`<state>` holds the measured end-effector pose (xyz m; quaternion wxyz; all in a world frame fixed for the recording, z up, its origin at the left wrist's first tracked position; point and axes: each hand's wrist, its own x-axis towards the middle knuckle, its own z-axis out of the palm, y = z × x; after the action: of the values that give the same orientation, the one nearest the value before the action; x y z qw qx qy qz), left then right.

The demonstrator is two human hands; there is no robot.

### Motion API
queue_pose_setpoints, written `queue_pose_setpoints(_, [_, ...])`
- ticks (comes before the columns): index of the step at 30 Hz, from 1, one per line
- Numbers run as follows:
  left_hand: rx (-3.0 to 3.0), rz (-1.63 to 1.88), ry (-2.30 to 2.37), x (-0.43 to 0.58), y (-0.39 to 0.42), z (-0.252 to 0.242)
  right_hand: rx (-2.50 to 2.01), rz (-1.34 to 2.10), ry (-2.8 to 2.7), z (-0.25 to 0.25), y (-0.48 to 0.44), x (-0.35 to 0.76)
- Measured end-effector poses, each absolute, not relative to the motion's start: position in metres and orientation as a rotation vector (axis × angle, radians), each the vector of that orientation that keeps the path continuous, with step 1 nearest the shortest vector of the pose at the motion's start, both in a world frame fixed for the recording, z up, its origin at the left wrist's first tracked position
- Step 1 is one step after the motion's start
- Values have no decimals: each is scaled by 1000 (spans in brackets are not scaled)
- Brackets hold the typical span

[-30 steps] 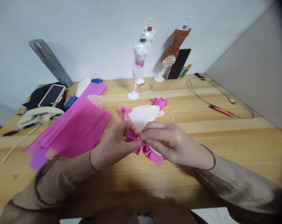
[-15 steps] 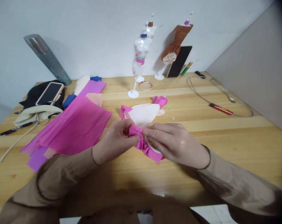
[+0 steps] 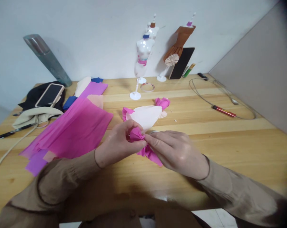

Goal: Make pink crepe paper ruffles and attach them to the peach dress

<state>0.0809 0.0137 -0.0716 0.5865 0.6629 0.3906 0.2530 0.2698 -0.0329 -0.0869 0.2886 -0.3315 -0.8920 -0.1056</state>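
Observation:
My left hand (image 3: 120, 144) is closed, with thumb and fingers pinching a gathered strip of pink crepe paper (image 3: 136, 134). Against the same gathers press the thumb and fingertips of my right hand (image 3: 180, 153), also closed. The strip's ruffled tail hangs down below both hands, partly covered by the right fingers. Just beyond my hands lies a white paper piece (image 3: 145, 115) with a pink ruffle (image 3: 127, 113) at its left edge. A pink paper flower (image 3: 162, 102) sits at its upper right corner.
Pink crepe sheets (image 3: 79, 126) lie at left, near a phone (image 3: 50, 95) and a pen (image 3: 15, 131). Mini dress forms (image 3: 144, 52), one in a brown dress (image 3: 181, 39), stand behind. A spray bottle (image 3: 48, 60) leans on the wall. A cable (image 3: 193, 87) lies right.
My right hand has turned slightly and its fingers sit closer to the pinched gathers. The white ring seen under it before is now mostly hidden. The pink strip bunches more tightly.

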Motion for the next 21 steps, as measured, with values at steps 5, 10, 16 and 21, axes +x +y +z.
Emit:
queue_pose_setpoints(5, [1781, 669, 931, 78, 9, -76, -841, -420, -2355, -85, -35, 270])
queue_pose_setpoints(10, [1972, 714, 921, 78, 6, -80, -866, -430, -2351, -88, -39, 268])
queue_pose_setpoints(16, [2063, 625, 807, 75, 7, -78, -1213, -317, -2264, -96, -43, 270])
queue_pose_setpoints(21, [1908, 436, 739, 68, 19, -67, -1554, 163, -2479, -106, -45, 275])
